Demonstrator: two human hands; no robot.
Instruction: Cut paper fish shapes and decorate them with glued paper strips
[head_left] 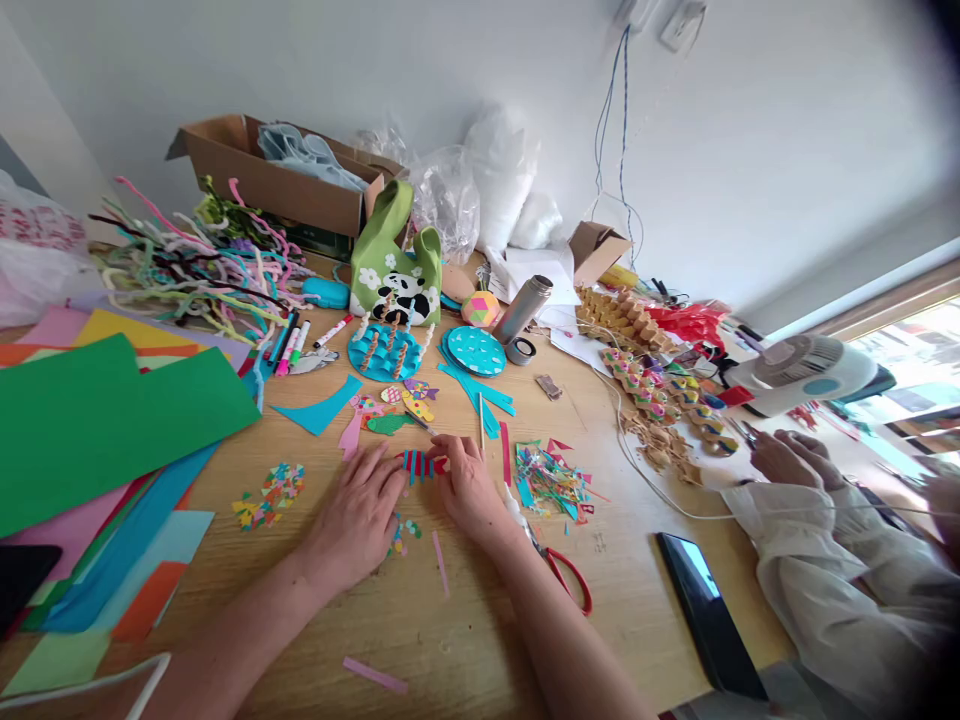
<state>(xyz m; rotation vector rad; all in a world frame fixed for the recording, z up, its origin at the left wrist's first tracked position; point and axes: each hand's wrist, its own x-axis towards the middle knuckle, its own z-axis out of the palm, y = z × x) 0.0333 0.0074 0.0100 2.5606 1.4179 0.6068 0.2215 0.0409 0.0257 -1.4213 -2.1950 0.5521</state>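
Observation:
A small red paper fish with blue stripes [418, 466] lies on the table between my two hands. My left hand [358, 512] has its fingertips at the fish's left end, pressing on it. With bent fingers, my right hand [469, 488] grips the right end, partly hiding it. Just beyond are several cut paper fish, including a green one [386, 424] and a yellow one [420, 406]. Small coloured paper dots [405, 536] lie beside my left hand. Under my right forearm are red-handled scissors [568, 580] and a white-tipped tube or bottle [516, 508], partly covered.
Paper scraps [551, 480] and a phone [709, 615] lie to the right, near a co-worker's hands [795, 458]. Coloured sheets [112, 430] fill the left. A steel flask [523, 308], blue discs [476, 351] and a panda bag [397, 275] stand behind. A white cable [637, 465] crosses the right side.

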